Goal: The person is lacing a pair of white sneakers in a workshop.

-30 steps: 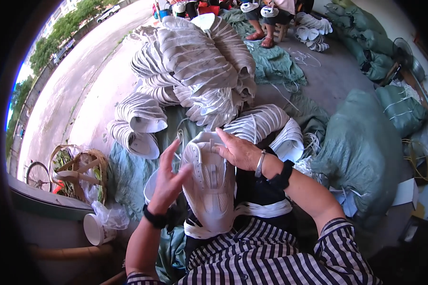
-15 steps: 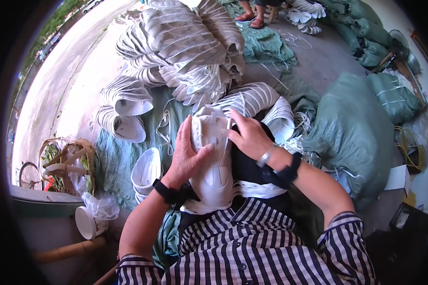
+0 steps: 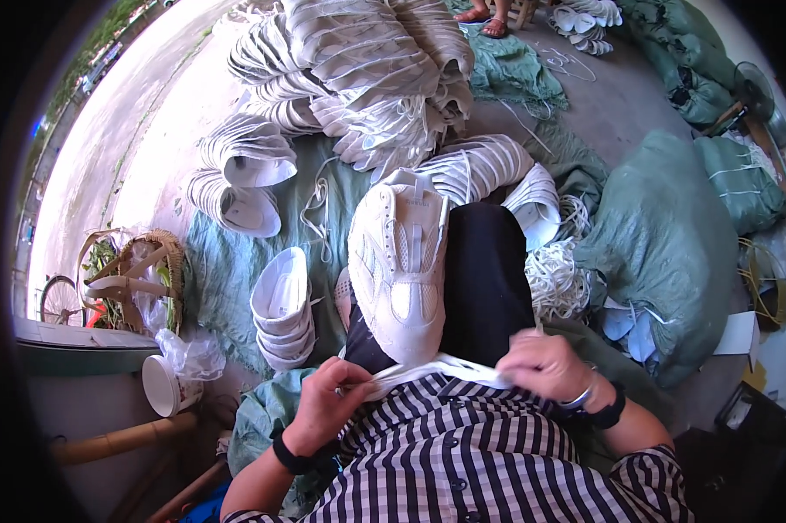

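Observation:
A white sneaker upper (image 3: 401, 296) lies on my black-trousered thigh, toe toward me, with no lace seen through its eyelets. Across my lap, just below its toe, runs a band of white shoelaces (image 3: 468, 370). My left hand (image 3: 330, 403) pinches the laces at their left end. At the right end my right hand (image 3: 548, 366), slightly blurred, has its fingers closed on them too. Neither hand touches the upper.
Stacked white uppers (image 3: 284, 305) stand left of my knee, and a large pile of uppers (image 3: 367, 61) rises ahead. Loose laces (image 3: 557, 283) and a big green sack (image 3: 663, 253) lie right. A white tub (image 3: 160, 385) and woven basket (image 3: 140, 279) are left. A person's feet (image 3: 494, 28) show far ahead.
Both hands have let go of the upper and come down toward me, taking hold of the laces on my lap. The upper stays on my thigh; the view has shifted slightly.

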`<state>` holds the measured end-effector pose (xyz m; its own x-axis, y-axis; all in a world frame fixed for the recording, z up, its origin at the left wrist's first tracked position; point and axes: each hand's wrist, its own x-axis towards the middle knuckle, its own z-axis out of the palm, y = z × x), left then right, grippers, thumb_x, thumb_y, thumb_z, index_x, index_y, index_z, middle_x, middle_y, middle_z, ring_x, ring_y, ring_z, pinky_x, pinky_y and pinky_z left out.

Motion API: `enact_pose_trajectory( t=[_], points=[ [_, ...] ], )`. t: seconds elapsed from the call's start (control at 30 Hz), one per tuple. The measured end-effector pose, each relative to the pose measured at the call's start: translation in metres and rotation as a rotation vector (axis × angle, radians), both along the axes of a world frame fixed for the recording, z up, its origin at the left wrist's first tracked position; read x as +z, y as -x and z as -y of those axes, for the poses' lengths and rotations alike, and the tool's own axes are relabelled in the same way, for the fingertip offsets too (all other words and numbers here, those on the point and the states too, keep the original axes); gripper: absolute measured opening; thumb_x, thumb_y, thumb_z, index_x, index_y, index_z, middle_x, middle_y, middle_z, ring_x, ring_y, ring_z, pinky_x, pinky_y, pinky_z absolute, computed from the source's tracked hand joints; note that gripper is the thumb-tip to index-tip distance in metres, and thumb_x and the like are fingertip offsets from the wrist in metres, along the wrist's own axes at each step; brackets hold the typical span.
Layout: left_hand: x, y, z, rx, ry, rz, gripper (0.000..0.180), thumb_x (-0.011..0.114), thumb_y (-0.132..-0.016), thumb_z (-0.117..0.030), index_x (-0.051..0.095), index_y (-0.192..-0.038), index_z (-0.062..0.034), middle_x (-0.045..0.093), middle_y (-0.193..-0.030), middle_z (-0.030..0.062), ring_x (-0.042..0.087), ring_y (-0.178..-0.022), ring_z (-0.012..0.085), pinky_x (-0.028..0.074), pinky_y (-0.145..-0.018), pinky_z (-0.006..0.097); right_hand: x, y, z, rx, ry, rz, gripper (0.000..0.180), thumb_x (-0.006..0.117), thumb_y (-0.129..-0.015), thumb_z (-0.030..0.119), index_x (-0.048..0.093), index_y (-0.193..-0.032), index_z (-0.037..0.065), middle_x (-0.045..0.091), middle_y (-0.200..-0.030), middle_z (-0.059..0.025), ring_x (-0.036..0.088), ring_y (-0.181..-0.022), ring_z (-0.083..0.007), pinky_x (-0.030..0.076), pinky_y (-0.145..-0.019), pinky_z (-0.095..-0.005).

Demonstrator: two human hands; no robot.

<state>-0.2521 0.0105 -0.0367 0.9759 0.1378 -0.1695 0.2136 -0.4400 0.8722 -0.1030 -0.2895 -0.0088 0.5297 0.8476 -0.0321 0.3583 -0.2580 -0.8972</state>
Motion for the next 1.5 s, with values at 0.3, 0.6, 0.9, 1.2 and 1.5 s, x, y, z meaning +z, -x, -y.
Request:
enact_pose_trajectory(
  t=[0.3, 0.6, 0.9, 1.2, 1.5],
  points=[
    [0.023, -0.021, -0.015, -0.03, -0.298, 0.236, 0.013, 0.068, -0.074, 0.002, 0.066, -0.085, -0.0041, 0.058, -0.081, 0.0076, 0.059, -0.072, 0.0197, 0.048, -0.064, 0.029, 0.019, -0.008, 0.005, -0.345, 0.002, 0.148, 0.008, 0.062, -0.085, 0.006, 0.066, -0.087, -0.001, 0.064, -0.079, -0.0032, 0.057, -0.066, -0.0068, 0.045, -0.06, -0.0218],
    [0.028, -0.026, -0.028, 0.139, 0.395, 0.097, 0.004, 0.059, -0.086, -0.001, 0.062, -0.087, 0.0005, 0.063, -0.085, 0.0041, 0.059, -0.077, 0.011, 0.047, -0.069, 0.024, 0.054, -0.033, 0.008, -0.396, -0.137, -0.307, 0.013, 0.058, -0.089, 0.011, 0.065, -0.089, 0.0, 0.058, -0.064, 0.0017, 0.049, -0.055, -0.0018, 0.036, -0.049, -0.0162],
    [0.055, -0.045, -0.017, 0.016, 0.169, 0.004, 0.011, 0.058, -0.086, 0.001, 0.064, -0.095, 0.0015, 0.066, -0.081, 0.007, 0.064, -0.075, 0.0114, 0.051, -0.068, 0.023, 0.047, -0.064, 0.031, -0.487, 0.148, -0.015, 0.012, 0.061, -0.087, 0.012, 0.062, -0.089, 0.0, 0.063, -0.082, -0.0038, 0.056, -0.069, -0.0089, 0.045, -0.061, -0.0248],
    [0.075, -0.093, 0.039, -0.239, 0.027, 0.182, 0.011, 0.067, -0.081, -0.005, 0.065, -0.091, -0.0006, 0.067, -0.075, 0.0104, 0.066, -0.07, 0.0154, 0.052, -0.063, 0.028, 0.018, -0.021, -0.09, 0.107, -0.345, -0.687, 0.061, 0.064, -0.087, 0.017, 0.033, -0.137, 0.002, 0.057, -0.113, -0.0089, 0.057, -0.098, -0.0142, 0.047, -0.084, -0.0256],
    [0.046, -0.091, 0.0, -0.109, 0.179, -0.078, 0.013, 0.061, -0.086, -0.006, 0.065, -0.094, 0.0044, 0.064, -0.072, 0.0062, 0.059, -0.066, 0.0093, 0.049, -0.061, 0.023, 0.013, -0.069, -0.038, -0.042, 0.084, -0.388, 0.016, 0.056, -0.09, 0.015, 0.065, -0.093, 0.002, 0.053, -0.053, 0.0005, 0.049, -0.043, -0.0092, 0.04, -0.045, -0.0253]
  ],
)
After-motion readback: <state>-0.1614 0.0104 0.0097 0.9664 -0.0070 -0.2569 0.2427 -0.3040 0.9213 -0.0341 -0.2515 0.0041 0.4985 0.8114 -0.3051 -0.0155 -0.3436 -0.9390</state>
